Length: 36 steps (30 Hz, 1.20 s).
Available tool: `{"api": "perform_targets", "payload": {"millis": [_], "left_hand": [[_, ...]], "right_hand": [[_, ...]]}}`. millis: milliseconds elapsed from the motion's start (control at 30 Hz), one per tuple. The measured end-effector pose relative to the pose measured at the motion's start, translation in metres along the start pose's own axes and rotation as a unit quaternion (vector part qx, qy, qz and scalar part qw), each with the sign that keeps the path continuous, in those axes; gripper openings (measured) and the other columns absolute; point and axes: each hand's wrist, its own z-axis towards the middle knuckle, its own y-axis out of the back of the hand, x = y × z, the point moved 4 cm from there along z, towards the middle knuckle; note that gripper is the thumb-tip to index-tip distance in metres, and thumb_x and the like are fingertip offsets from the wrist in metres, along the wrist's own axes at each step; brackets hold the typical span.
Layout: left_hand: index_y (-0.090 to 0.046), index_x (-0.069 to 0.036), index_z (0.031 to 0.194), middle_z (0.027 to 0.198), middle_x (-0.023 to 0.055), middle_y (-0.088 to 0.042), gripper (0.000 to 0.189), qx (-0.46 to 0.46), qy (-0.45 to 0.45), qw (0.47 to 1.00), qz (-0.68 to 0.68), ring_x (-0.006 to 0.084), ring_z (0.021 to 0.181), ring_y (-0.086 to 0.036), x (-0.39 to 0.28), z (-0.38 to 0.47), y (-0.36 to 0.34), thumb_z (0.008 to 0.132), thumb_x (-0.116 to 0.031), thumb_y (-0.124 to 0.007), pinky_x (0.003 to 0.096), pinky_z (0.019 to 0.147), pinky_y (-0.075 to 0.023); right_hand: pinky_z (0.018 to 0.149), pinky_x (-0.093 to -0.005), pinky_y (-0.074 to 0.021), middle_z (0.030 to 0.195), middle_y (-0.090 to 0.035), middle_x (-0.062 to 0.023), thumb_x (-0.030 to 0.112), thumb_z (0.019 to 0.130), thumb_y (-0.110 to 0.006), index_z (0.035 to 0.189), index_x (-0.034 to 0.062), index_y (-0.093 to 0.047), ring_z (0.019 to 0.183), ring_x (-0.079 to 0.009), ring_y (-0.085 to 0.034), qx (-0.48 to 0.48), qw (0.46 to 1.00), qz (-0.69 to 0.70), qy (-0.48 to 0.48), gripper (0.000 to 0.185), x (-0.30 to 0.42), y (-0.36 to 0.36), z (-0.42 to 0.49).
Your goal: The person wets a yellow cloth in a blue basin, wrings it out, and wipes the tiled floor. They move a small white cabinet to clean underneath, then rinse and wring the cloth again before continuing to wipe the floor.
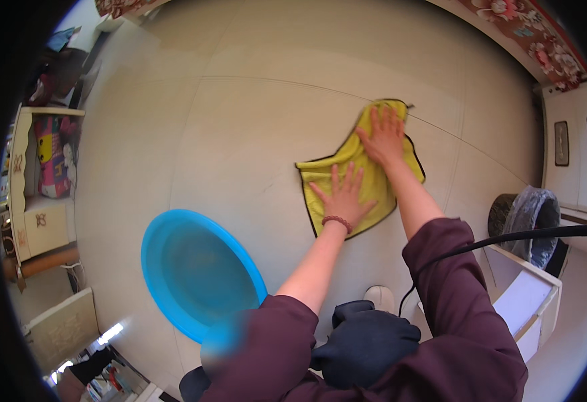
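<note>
A yellow cloth with dark edging lies spread on the pale tiled floor, its left corner slightly folded. Fingers apart, my left hand rests flat on the cloth's lower left part; a reddish beaded bracelet circles that wrist. Farther forward and to the right, my right hand lies palm down near the cloth's top end, fingers extended. Neither hand is closed around the fabric. Left of my left forearm stands a bright blue basin holding what looks like cloudy water.
A lined waste bin stands at right, near a white cabinet and an open drawer-like box. A black cable crosses my right sleeve. Cream shelving lines the left side. Floral fabric hangs at upper right.
</note>
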Motion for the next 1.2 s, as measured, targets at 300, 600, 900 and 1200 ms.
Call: {"api": "perform_targets", "payload": {"millis": [300, 600, 900, 1200], "left_hand": [[-0.010, -0.014, 0.157, 0.164, 0.0056, -0.002, 0.102, -0.060, 0.315, 0.944, -0.069, 0.0390, 0.149, 0.005, 0.092, -0.065, -0.026, 0.083, -0.072, -0.050, 0.0781, 0.104, 0.0022], [-0.014, -0.003, 0.154, 0.158, 0.0211, -0.016, 0.101, -0.030, 0.334, 0.940, -0.063, 0.0481, 0.146, -0.002, 0.056, -0.196, -0.125, 0.085, -0.068, -0.048, 0.0765, 0.105, 0.0026], [-0.031, -0.016, 0.152, 0.158, 0.0093, -0.021, 0.090, 0.018, 0.094, 0.995, 0.022, 0.0463, 0.145, -0.009, 0.029, -0.183, -0.117, 0.083, -0.069, -0.052, 0.0842, 0.098, -0.0021], [-0.020, -0.030, 0.155, 0.164, -0.0064, -0.007, 0.086, 0.013, -0.169, 0.981, 0.095, 0.0311, 0.151, 0.001, -0.033, -0.058, -0.048, 0.084, -0.073, -0.045, 0.0832, 0.100, -0.0005]], "right_hand": [[0.121, -0.0487, -0.0077, 0.159, -0.026, -0.0075, 0.061, 0.096, -0.038, 0.152, 0.0188, -0.032, 0.150, -0.0282, -0.013, 0.031, 0.905, 0.068, 0.418, 0.071, 0.219, -0.016, -0.031], [0.120, -0.0475, -0.0127, 0.156, -0.034, -0.0050, 0.044, 0.096, -0.047, 0.145, 0.0173, -0.045, 0.148, -0.0248, -0.021, 0.092, 0.734, 0.165, 0.653, 0.055, 0.219, -0.042, -0.208], [0.121, -0.0462, -0.0113, 0.157, -0.032, -0.0070, 0.043, 0.100, -0.041, 0.151, 0.0172, -0.035, 0.149, -0.0252, -0.019, 0.062, 0.913, 0.134, 0.381, 0.058, 0.071, -0.013, -0.192], [0.118, -0.0472, -0.0158, 0.155, -0.034, -0.0121, 0.040, 0.097, -0.048, 0.149, 0.0149, -0.037, 0.146, -0.0295, -0.024, -0.113, 0.992, 0.060, -0.013, 0.059, -0.094, 0.011, -0.156]]}}
